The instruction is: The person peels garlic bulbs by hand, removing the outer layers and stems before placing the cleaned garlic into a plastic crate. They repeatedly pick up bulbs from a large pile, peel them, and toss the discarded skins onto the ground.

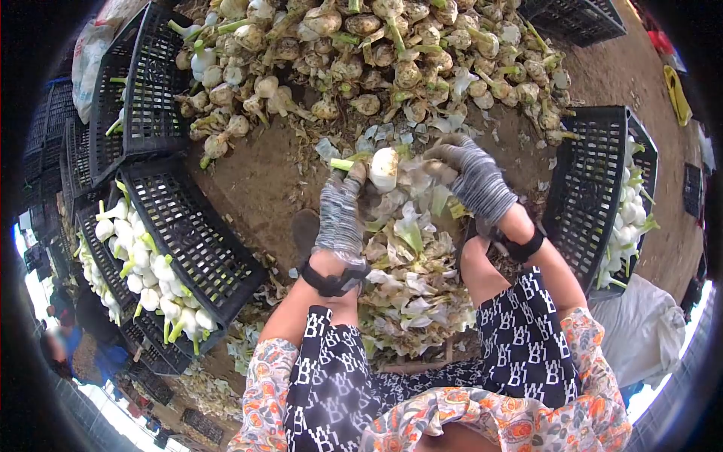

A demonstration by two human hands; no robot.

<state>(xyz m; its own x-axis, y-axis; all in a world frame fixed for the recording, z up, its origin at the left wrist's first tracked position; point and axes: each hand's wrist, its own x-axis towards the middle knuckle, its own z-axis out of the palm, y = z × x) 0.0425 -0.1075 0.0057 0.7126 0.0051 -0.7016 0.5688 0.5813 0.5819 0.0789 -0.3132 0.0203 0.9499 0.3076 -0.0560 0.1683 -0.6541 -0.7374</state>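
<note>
Bright light (702, 320) edges the brown dirt floor (245, 181).

Gloved hands, patterned clothes.
Grey-and-white streaked knit gloves, left (340, 211) and right (482, 181), darken toward the fingertips (354, 175); behind the fingers, black bands, left (327, 283) and right (526, 245), circle the wrists; farther back come a pale top (489, 422) with orange floral print and black bottoms (331, 377) with white letter-like motifs.

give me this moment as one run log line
left hand: holding white garlic bulb | right hand: beside bulb, fingers blurred | ahead: dirty garlic pile | below: loose skins | left: black crate, white garlic inside
</note>
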